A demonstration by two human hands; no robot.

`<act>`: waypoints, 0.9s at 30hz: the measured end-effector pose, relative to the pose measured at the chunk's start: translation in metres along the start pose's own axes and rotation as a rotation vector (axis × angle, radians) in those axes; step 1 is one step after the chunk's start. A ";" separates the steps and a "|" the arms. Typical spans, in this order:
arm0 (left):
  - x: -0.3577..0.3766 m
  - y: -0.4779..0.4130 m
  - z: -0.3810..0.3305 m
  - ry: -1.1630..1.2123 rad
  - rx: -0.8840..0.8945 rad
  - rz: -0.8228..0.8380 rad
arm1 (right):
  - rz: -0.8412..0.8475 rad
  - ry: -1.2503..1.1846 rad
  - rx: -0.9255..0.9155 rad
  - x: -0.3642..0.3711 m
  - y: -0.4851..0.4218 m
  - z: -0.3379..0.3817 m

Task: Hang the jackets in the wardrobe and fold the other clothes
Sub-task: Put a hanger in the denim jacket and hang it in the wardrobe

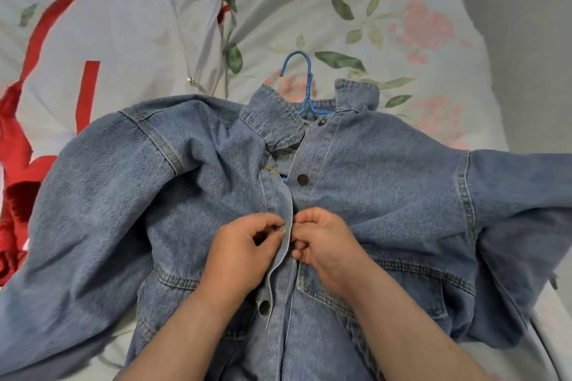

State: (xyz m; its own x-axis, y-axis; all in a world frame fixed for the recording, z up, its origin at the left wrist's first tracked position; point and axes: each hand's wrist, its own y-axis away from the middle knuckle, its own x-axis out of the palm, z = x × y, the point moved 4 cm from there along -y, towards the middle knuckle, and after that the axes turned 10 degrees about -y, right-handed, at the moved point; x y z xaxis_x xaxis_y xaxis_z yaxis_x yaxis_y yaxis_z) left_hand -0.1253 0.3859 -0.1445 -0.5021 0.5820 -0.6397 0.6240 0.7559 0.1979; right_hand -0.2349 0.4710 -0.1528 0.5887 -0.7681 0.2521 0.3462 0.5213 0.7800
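Faded blue denim makes up the jacket [371,195], which lies front-up on the bed [387,3], spread over a floral sheet with both sleeves flung out to the sides. A blue hanger [305,86] sits inside it, its hook poking out past the raised collar. Tan stitching runs along the shoulder seams and the chest pocket flaps. The upper front gapes slightly open. One metal button [322,122] shows at the collar, another sits below it, and a third is lower down beside the left wrist.

The left hand [244,254] pinches the edge of the front strip at mid-chest, thumb against forefinger. The right hand [325,244], fingers curled, pinches the opposite front edge, and the two hands nearly touch.

A white and red garment [93,40] lies crumpled on the bed at the upper left, just beside the jacket's sleeve.
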 end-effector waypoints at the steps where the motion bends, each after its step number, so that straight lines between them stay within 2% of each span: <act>1: 0.000 -0.002 -0.001 -0.028 0.034 0.007 | 0.009 -0.006 0.012 -0.001 -0.001 0.000; 8: 0.000 -0.002 0.000 -0.163 0.183 -0.048 | 0.047 -0.110 0.056 0.001 -0.004 0.002; 11: 0.001 0.002 0.001 -0.222 0.203 -0.083 | 0.019 0.035 -0.002 0.002 -0.006 -0.001; 15: 0.003 0.008 0.002 -0.285 0.159 -0.111 | -0.103 0.166 -0.093 0.001 -0.011 -0.005; 20: 0.002 0.011 -0.004 -0.307 0.263 -0.152 | -0.167 0.290 -0.183 0.001 -0.012 -0.007; 24: 0.004 0.015 -0.007 -0.348 0.408 -0.159 | -0.192 0.214 -0.145 0.003 -0.013 -0.007; 27: 0.005 0.015 -0.002 -0.343 0.436 -0.180 | -0.235 0.154 -0.070 0.004 -0.015 -0.007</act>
State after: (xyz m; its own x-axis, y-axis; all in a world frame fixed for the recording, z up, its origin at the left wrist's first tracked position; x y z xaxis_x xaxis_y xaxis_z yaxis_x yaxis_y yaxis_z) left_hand -0.1203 0.4009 -0.1432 -0.4459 0.2707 -0.8532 0.7724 0.5980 -0.2140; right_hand -0.2331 0.4627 -0.1673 0.5889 -0.8078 -0.0250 0.5328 0.3648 0.7636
